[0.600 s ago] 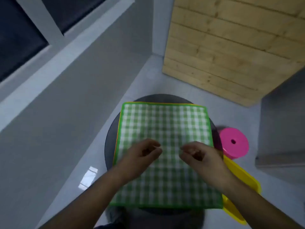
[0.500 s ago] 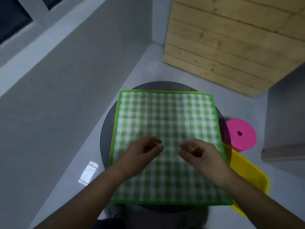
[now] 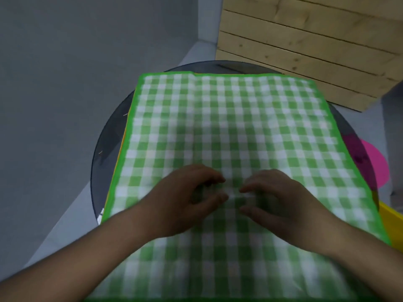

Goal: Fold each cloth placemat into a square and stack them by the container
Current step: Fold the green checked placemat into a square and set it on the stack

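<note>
A green-and-white checked placemat with a bright green border lies spread flat over a round dark glass table. An orange edge of another placemat peeks out beneath its left side. My left hand and my right hand rest side by side near the cloth's middle, fingers curved and apart, fingertips on the fabric. I cannot see any fold of cloth pinched in either hand. A corner of the yellow container shows past the mat's right edge.
A pink round object sits low at the right, partly seen through the glass. A pale wooden slatted panel stands behind the table. A grey wall runs along the left, with light floor beside it.
The view has come closer to the table. Both hands have dropped onto the cloth, and their fingers have spread from a loose curl.
</note>
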Demonstrator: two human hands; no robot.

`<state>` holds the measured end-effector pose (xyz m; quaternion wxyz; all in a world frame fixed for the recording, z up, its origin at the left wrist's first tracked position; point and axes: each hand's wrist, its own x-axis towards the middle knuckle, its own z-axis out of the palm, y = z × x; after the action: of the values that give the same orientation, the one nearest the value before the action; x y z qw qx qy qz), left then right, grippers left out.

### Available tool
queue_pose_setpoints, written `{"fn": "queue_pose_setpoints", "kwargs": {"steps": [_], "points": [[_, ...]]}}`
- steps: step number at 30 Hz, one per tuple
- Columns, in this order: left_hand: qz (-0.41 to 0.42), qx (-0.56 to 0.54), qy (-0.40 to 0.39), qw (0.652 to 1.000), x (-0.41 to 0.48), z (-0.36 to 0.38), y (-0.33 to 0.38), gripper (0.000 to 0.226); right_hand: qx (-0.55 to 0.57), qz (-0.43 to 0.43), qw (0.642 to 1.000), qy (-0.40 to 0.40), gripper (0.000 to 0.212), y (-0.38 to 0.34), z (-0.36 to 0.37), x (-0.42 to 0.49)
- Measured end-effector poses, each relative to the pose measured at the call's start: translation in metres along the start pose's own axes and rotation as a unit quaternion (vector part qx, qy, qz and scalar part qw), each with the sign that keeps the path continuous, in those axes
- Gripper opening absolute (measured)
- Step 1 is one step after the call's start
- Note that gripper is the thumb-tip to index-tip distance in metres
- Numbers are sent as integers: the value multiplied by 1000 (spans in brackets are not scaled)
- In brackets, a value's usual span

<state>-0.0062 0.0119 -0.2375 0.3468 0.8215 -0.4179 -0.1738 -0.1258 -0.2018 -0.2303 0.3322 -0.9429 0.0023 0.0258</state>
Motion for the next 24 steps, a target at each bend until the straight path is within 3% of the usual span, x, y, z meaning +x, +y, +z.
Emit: {"fn": "queue_pose_setpoints", "kwargs": {"steps": [7, 14, 19, 24], "points": [[54, 35, 3, 998, -13, 13, -1, 47, -65, -39, 997, 30, 41, 0, 11, -25], [97, 80, 1, 992, -60, 22, 19, 31, -94, -63, 994, 2, 45, -20, 23, -69], [63, 112, -2, 992, -98, 39, 31, 27, -45, -57, 997, 23, 28, -26, 38, -96], [35, 95, -4, 995, -121, 53, 34, 31, -20, -29, 999, 22, 28, -28, 50, -113]]}}
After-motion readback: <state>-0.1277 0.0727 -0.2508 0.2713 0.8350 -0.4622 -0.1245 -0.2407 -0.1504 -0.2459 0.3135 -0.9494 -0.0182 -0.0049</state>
